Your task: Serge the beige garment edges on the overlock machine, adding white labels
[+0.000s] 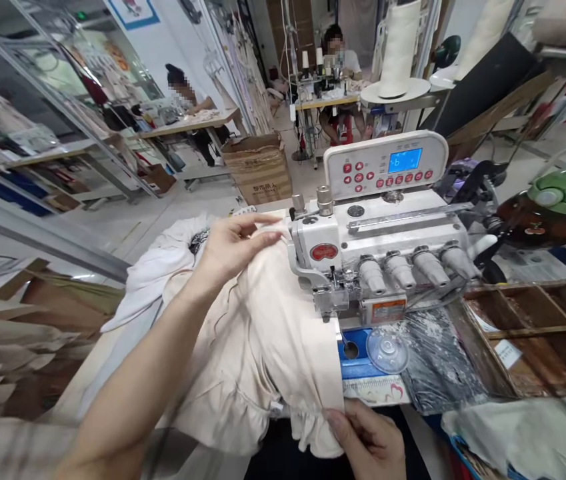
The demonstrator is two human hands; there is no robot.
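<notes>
Here is the cream fabric [287, 300], mid-frame, spread across the bed of the sewing machine [393, 230], its edge right at the presser foot [327, 312]. This looks like a seam in hand rather than one finished: a stretch of cloth lies above the foot in the frame, and another runs from the foot down to the gathered ruffle [315, 427] at lower centre. That lower stretch seems to be what's left, though the stitching is too small to read, so nobody can call how much is sewn. Whether the needle is down can't be told either.

Now the grips! The left hand [227, 248], upper centre, has thumb and forefinger closed on the upper end of the cloth, just beside the machine head. The right hand [370, 437], bottom of the frame and right of centre, pinches the lower corner by the ruffle, thumb on top, fingers tucked partly out of sight. So the cloth runs between the two grips, its right-hand edge passing just beside the blue plate [363, 363] and the ruler strip [370, 388], with the foot between the hands. Loose folds bunch to the left, near the white cloth [147, 273].
</notes>
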